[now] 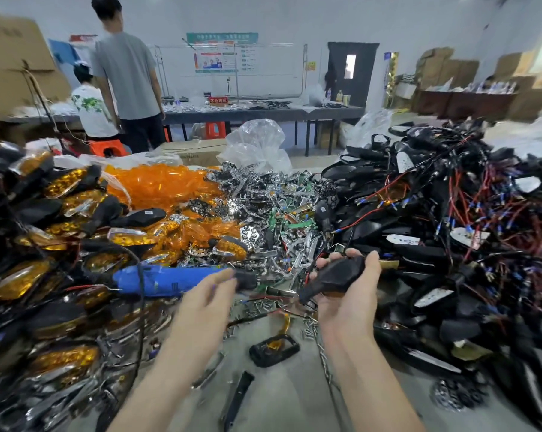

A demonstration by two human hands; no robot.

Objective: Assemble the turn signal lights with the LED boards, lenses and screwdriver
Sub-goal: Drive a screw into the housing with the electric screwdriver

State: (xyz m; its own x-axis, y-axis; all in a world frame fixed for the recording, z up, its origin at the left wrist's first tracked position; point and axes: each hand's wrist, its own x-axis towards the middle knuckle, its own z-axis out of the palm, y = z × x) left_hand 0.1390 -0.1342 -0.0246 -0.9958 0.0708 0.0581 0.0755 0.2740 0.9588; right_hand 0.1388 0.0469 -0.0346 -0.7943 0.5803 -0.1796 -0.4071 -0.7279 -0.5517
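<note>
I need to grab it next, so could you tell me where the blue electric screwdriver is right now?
In the head view, the blue electric screwdriver lies left of centre on the table, beside the amber lights pile, its tip by the left hand.

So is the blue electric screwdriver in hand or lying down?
Lying down: the blue electric screwdriver rests on the parts pile; the open left hand is beside it.

Free room: bare bench (pixel 282 397) strip at 6 o'clock
Left, 9 o'clock: amber lights (pixel 54 269)
Right, 3 o'clock: wired black housings (pixel 450 232)
Ahead, 12 o'clock: chrome parts (pixel 263 194)
</note>
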